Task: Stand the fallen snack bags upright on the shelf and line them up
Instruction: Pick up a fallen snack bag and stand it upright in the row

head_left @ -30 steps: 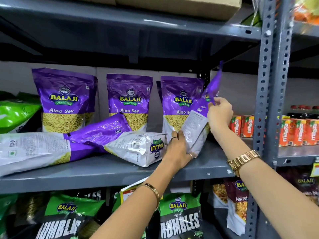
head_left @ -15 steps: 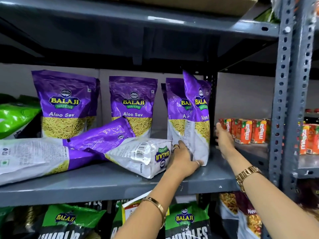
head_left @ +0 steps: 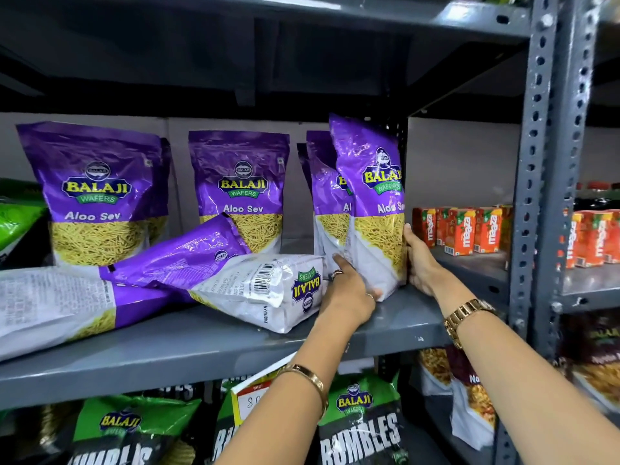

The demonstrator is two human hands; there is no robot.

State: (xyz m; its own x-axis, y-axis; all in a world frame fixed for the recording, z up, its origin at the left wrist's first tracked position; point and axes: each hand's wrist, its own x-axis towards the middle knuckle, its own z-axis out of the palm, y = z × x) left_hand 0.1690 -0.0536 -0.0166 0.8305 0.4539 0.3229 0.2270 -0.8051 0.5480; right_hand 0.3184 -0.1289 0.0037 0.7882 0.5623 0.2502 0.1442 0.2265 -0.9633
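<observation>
A purple Aloo Sev bag (head_left: 372,196) stands upright at the right end of the grey shelf (head_left: 201,347). My left hand (head_left: 349,293) grips its lower left corner and my right hand (head_left: 419,260) presses flat against its lower right side. Another upright bag (head_left: 323,196) stands just behind it. Two more upright bags (head_left: 97,196) (head_left: 240,193) stand at the back. One fallen bag (head_left: 255,283) lies back side up in the middle. A second fallen bag (head_left: 50,300) lies at the left, partly under the first.
A perforated steel upright (head_left: 543,162) borders the shelf on the right. Red juice cartons (head_left: 463,229) fill the neighbouring shelf. Green and black snack bags (head_left: 362,424) stand on the shelf below, and a green bag (head_left: 16,216) sits at the far left.
The bag went from tilted with its back showing to upright with its front facing me. My right hand dropped from its top to its lower right side. The fallen bags stayed put.
</observation>
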